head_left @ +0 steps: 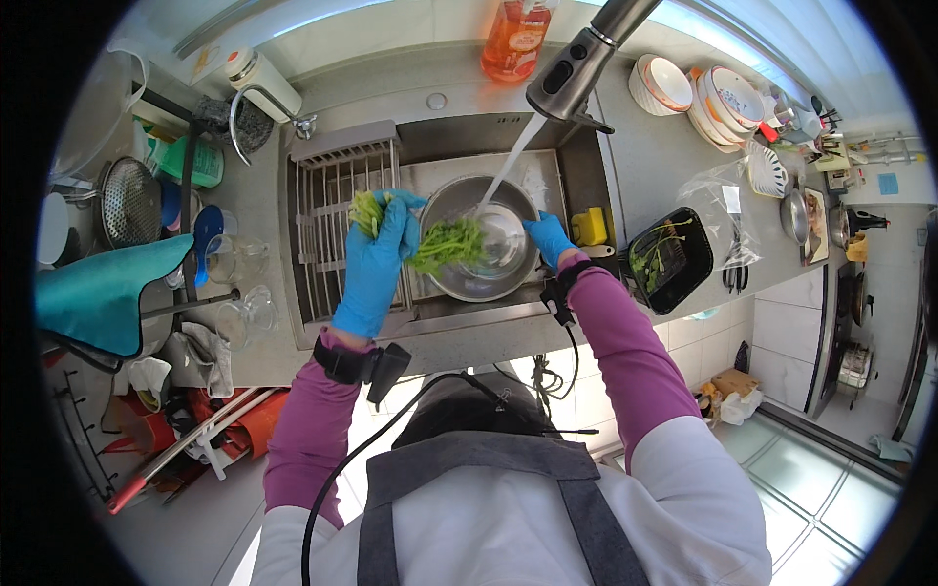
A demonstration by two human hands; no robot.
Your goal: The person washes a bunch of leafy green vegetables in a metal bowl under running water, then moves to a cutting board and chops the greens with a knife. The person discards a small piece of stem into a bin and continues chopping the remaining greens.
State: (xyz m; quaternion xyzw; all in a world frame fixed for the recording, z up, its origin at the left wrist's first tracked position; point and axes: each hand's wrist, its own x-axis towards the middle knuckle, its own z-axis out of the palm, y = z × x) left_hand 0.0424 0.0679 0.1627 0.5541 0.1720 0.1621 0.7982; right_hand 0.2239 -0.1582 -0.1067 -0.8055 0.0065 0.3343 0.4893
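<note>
While grey pull-out tap (572, 76) runs into round steel bowl (453, 199), I see blue-gloved left hand (379, 249) grip leafy green vegetable bunch (449, 245), drooping over bowl's nine o'clock rim; blue-gloved right hand (550, 237) grips rim at three. Bunch likely light, limp, slippery, fragile: I'd hold gathered stems.

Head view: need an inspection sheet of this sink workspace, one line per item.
Surface: grey countertop around a metal sink; dish rack at its left side.
In use: metal bowl in the sink; water running into it from the faucet.
Clutter: black tray with plant bits, clear bag, stacked bowls.
Grippers: gloved left hand holds leafy greens; gloved right hand grips bowl's right rim.
Cables: black cable beside left sleeve; another at right wrist.
Surroundings: tiled floor; teal cloth far left.
</note>
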